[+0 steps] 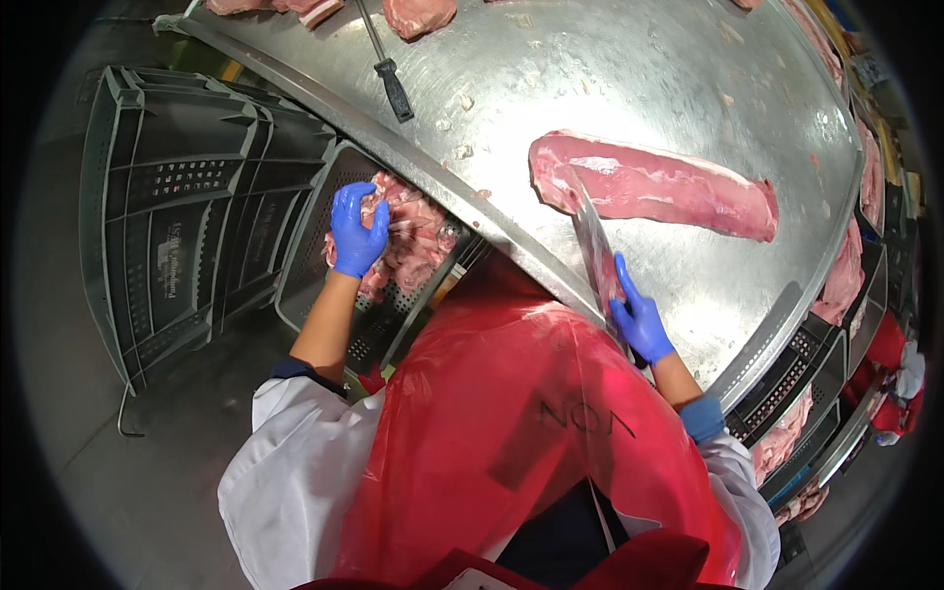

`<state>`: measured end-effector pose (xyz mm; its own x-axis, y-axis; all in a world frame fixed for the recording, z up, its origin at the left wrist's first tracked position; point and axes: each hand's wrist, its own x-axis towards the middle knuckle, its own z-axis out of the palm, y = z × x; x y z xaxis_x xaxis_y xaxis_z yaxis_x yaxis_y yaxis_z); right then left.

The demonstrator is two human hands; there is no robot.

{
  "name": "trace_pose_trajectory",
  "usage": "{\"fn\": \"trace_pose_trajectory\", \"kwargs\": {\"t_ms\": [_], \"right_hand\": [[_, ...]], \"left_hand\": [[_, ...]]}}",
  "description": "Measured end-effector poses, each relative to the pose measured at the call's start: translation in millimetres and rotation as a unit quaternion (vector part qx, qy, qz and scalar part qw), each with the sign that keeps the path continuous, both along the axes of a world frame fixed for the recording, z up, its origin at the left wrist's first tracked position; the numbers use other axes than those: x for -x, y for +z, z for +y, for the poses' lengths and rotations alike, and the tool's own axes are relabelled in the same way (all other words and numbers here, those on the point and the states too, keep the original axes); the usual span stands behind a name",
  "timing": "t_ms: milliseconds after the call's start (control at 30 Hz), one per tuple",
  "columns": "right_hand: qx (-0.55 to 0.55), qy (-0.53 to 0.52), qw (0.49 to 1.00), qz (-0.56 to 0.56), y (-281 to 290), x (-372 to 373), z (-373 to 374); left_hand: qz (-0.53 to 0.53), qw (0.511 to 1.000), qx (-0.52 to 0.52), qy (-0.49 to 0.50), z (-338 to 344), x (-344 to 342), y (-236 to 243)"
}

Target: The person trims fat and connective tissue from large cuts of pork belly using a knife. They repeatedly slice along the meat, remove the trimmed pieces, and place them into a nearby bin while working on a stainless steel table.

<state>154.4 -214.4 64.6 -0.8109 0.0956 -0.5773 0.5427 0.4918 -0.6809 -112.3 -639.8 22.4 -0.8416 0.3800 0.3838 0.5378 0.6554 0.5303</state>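
two gloved hands: right hand grips knife at the loin; left hand pinches scraps left of it (soft, likely slippery; hold the thick end).

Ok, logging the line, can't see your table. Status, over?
Left hand over meat scraps in crate. Right hand holds knife at loin. Nothing blocking.
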Motion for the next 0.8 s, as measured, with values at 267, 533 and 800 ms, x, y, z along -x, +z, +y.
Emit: {"fn": "trace_pose_trajectory", "kwargs": {"t_ms": [267,533,800], "right_hand": [[0.068,-0.183,0.976,0.096,0.1,3.5,63.7],[-0.128,-0.093,0.961,0.228,-44.1,107.1,89.0],[-0.084,0.003,0.964,0.253,-49.7,108.4,-7.7]], "left_hand": [[-0.047,0.989,-0.086,-0.115,172.1,-50.7,14.8],[-0.195,0.98,0.015,0.038,278.2,-51.6,-19.6],[-0.26,0.963,-0.046,0.052,268.5,-59.6,-19.1]]}}
